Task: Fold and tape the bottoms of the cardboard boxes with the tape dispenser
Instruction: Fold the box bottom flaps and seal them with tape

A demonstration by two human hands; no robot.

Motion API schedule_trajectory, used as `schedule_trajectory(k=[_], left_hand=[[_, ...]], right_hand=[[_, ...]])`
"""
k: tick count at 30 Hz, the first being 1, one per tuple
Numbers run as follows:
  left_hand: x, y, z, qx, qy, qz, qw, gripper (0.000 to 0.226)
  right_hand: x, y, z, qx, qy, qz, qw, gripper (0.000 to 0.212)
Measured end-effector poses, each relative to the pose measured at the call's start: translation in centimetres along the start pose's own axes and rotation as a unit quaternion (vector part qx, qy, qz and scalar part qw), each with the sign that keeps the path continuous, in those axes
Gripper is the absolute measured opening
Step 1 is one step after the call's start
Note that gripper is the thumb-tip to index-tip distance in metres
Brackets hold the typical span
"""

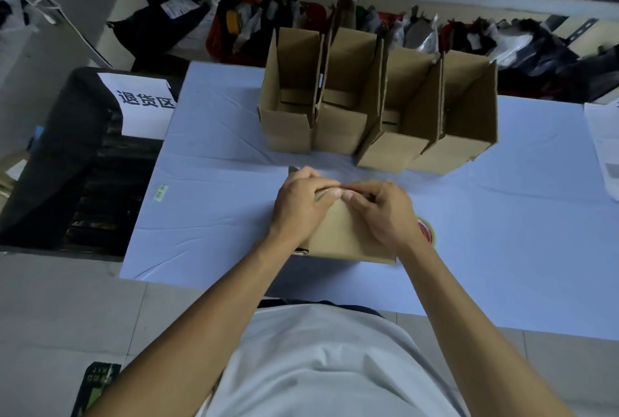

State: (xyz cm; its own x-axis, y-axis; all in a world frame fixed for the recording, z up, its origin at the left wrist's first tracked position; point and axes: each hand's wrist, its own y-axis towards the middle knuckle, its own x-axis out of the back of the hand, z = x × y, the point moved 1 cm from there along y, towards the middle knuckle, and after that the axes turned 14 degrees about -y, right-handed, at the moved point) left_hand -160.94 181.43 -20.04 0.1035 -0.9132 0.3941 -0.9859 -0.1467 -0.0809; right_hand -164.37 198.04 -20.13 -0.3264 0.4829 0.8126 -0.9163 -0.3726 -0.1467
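Both hands pressed flaps on a box.
Left hand [301, 205] and right hand [385, 215] held the box [345, 235] flaps shut on the bench [207, 215]; tape [426, 230] lay beside it, probably needed next.

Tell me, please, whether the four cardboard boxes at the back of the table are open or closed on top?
Open: the four cardboard boxes stand in a row on the table with their flaps up and insides visible.

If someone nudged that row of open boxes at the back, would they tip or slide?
The open boxes would probably slide: they look empty and light, standing on a smooth cloth-covered table. They lean against each other, so one likely pushes the next. Their thin upright flaps probably bend easily.
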Motion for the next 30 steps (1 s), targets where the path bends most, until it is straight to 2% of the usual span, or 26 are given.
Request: schedule_trajectory(k=[3,5,8,10,17,22,24,28,30], left_hand=[[-0.7,-0.5,0.2,0.013,0.078,0.027,0.996,0.024],[-1.1,-1.0,0.4,0.015,0.103,0.018,0.994,0.022],[-1.4,-1.6,0.4,0.016,0.064,-0.053,0.996,0.013],[-1.6,-1.6,0.3,0.019,0.045,-0.071,0.996,0.012],[-1.1,-0.7,0.0,0.067,-0.026,-0.036,0.997,0.012],[-1.6,-0.8,-0.2,0.072,-0.02,-0.071,0.995,0.011],[-1.5,-0.9,0.0,0.057,-0.016,-0.056,0.997,0.012],[-0.8,-0.9,0.6,0.042,-0.022,0.047,0.998,0.024],[-0.9,-1.2,0.9,0.051,-0.028,0.017,0.998,0.02]], right_hand=[[0.7,0.1,-0.9,0.015,0.001,0.037,0.999,0.024],[0.7,0.2,-1.4,0.013,0.012,0.068,0.998,0.027],[0.0,0.1,-1.5,0.024,0.006,0.046,0.999,0.025],[-0.3,0.1,-1.4,0.013,0.003,0.03,0.999,0.02],[-0.2,0.2,-1.6,-0.059,0.076,0.029,0.995,0.014],[-0.4,0.1,-1.4,-0.076,0.079,0.006,0.994,0.011],[-0.3,0.0,-1.4,-0.059,0.058,-0.002,0.997,0.014],[-0.4,-0.7,-2.2,-0.057,0.047,-0.027,0.997,0.023],[-0.9,-1.0,-2.3,-0.06,0.029,-0.052,0.996,0.024]])
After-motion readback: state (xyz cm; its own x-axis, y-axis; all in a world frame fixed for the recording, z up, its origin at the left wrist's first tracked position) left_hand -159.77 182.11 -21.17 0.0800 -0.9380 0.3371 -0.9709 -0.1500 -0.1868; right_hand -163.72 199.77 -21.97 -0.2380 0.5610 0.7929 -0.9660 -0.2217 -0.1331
